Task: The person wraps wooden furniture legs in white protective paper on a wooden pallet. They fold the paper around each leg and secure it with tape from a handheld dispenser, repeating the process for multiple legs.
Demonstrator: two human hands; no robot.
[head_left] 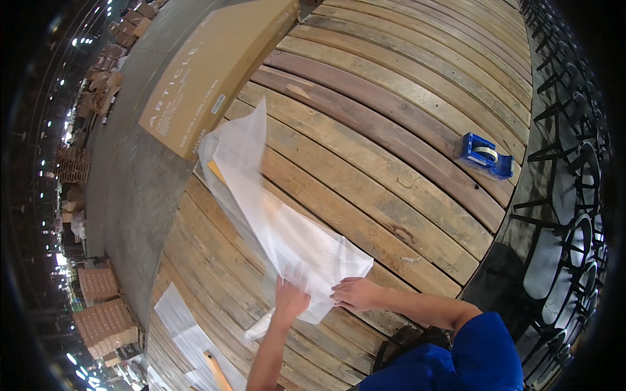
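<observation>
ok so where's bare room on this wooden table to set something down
Bare planks lie between the white sheet and the blue tape dispenser. It is crowded where both hands, left and right, touch the sheet, and by the cardboard box.

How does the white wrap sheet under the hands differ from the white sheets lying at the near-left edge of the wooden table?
The wrap sheet is long, partly lifted and curled at its far end; the white sheets lie flat. The left hand and right hand press on the wrap sheet; nobody touches the white sheets. The wrap sheet covers a tan piece; a wooden stick lies on the white sheets. Both are thin, white and rest on the wooden table.
</observation>
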